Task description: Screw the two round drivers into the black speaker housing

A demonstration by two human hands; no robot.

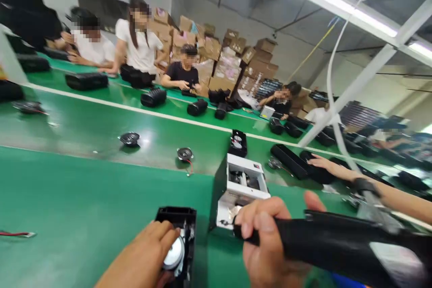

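Left hand (148, 252) presses, fingers together, on the black speaker housing (178, 238) at the near table edge (84, 216). Right hand (266, 243) is clamped around a black power tool (337, 243). Risk, in my judgement: the tool tip could slip off and mar the silver driver (173, 254), as the housing is steadied by one hand only.

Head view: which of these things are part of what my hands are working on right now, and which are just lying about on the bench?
In hand:
- left hand on the black housing with a silver speaker inside
- right hand gripping a black power tool

Lying about:
- white box
- two loose speakers
- red wire
- co-worker's arm
- stacked cartons
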